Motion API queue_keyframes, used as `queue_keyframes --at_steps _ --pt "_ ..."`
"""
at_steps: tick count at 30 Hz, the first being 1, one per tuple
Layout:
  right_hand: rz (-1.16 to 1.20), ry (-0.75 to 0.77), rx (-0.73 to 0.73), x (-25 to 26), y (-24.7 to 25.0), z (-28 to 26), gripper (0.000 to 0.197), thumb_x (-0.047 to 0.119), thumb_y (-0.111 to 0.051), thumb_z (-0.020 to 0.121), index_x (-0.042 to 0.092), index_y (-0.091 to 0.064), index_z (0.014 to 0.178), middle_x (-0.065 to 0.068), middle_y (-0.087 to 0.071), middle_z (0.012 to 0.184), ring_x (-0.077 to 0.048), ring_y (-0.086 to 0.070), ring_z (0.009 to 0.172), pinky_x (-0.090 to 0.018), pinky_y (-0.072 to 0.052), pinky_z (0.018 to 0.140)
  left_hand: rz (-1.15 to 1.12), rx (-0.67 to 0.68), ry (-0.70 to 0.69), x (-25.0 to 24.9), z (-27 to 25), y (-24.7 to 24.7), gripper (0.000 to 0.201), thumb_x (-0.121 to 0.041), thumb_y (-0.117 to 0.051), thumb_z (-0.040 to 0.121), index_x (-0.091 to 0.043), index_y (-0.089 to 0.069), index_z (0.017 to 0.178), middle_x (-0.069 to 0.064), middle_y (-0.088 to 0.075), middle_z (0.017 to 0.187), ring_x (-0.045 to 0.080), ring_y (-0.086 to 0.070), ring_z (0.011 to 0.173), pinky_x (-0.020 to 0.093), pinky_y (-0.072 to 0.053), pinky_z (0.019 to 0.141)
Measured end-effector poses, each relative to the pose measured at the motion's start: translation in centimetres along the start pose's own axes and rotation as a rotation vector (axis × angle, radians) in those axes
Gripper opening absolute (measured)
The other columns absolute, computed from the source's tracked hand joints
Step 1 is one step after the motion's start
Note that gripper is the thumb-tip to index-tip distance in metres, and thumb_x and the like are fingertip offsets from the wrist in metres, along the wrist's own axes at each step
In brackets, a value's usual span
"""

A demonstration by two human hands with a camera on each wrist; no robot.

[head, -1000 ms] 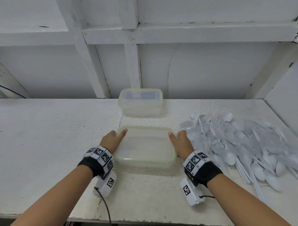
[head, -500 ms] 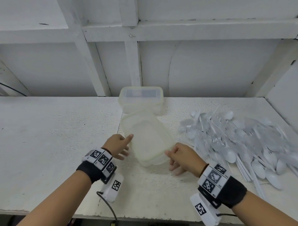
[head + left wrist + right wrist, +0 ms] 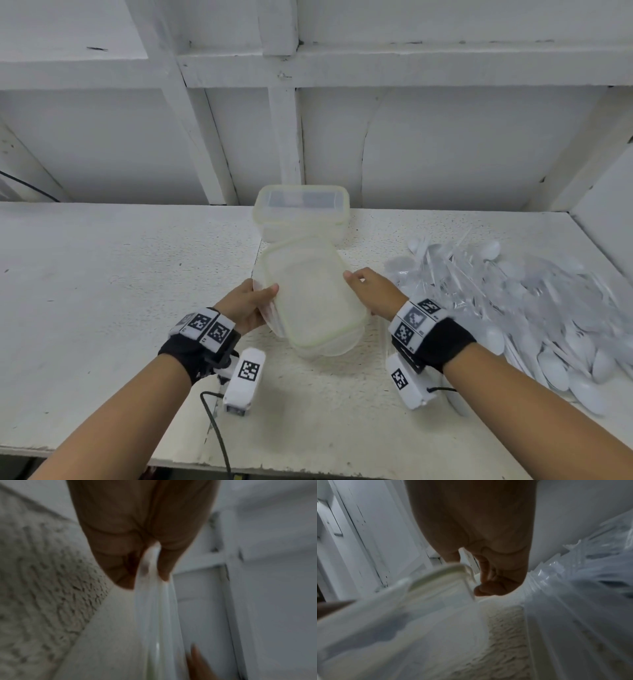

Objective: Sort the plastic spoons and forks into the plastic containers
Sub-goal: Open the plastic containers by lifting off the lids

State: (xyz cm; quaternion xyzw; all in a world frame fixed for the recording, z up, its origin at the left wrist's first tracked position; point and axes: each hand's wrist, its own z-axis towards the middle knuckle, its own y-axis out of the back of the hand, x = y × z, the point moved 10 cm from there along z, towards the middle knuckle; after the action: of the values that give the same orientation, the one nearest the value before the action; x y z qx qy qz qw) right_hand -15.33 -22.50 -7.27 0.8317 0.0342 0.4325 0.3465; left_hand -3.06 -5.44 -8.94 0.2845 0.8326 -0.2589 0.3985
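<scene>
Both hands grip a lidded, translucent, green-rimmed tub [image 3: 313, 301] between them: left hand [image 3: 248, 305] pinches its edge, right hand [image 3: 375, 291] its opposite rim, tub tilted.

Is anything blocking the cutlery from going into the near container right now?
Yes. The lid covers the near container; left hand and right hand grip its edges, apparently lifting it. The far container is lidded too. The cutlery pile lies beside them.

Translucent, smooth frosted plastic container [image 3: 313, 301]; glossy white plastic cutlery heap [image 3: 534, 301] at 3 o'clock; rough, matt white-painted table [image 3: 102, 291]; black cloth wristbands [image 3: 445, 346].
</scene>
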Motion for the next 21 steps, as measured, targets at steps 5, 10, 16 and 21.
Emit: queue_keyframes --at_steps 5,10,16,21 --pt "0.015 -0.017 -0.037 0.5 -0.3 1.8 0.061 0.047 -0.03 0.098 -0.006 -0.054 0.079 -0.025 -0.056 0.083 -0.024 -0.052 0.077 -0.03 -0.037 0.068 0.096 -0.068 -0.017 -0.4 -0.3 0.4 0.028 -0.014 -0.053 0.093 0.0 -0.046 0.117 0.016 -0.061 0.11 0.027 -0.064 0.09 0.035 -0.06 0.06" --pt "0.042 -0.107 -0.009 0.0 -0.9 2.1 0.056 0.047 -0.029 0.098 -0.002 -0.042 0.122 -0.016 -0.055 0.115 -0.03 -0.053 0.107 -0.03 -0.036 0.079 0.14 -0.11 -0.006 -0.3 -0.3 0.9 0.04 -0.017 -0.057 0.091 0.003 -0.043 0.123 0.021 -0.059 0.116 0.029 -0.064 0.089 0.035 -0.06 0.059" --pt "0.075 -0.139 0.004 -0.2 -1.0 2.2 0.065 0.051 -0.03 0.097 -0.003 -0.04 0.131 -0.018 -0.055 0.123 -0.031 -0.054 0.111 -0.034 -0.041 0.091 0.1 -0.122 -0.012 -0.3 -0.3 0.8 0.035 -0.015 -0.057 0.091 0.0 -0.043 0.119 0.016 -0.06 0.105 0.027 -0.063 0.085 0.033 -0.058 0.054" --pt "0.098 -0.109 0.015 -0.2 -1.0 2.2 0.064 0.051 -0.035 0.096 -0.005 -0.049 0.123 -0.019 -0.06 0.116 -0.032 -0.058 0.105 -0.036 -0.044 0.09 0.118 -0.137 -0.018 -0.3 -0.3 1.0 0.035 -0.016 -0.058 0.09 0.0 -0.045 0.119 0.018 -0.06 0.109 0.028 -0.064 0.086 0.035 -0.059 0.057"
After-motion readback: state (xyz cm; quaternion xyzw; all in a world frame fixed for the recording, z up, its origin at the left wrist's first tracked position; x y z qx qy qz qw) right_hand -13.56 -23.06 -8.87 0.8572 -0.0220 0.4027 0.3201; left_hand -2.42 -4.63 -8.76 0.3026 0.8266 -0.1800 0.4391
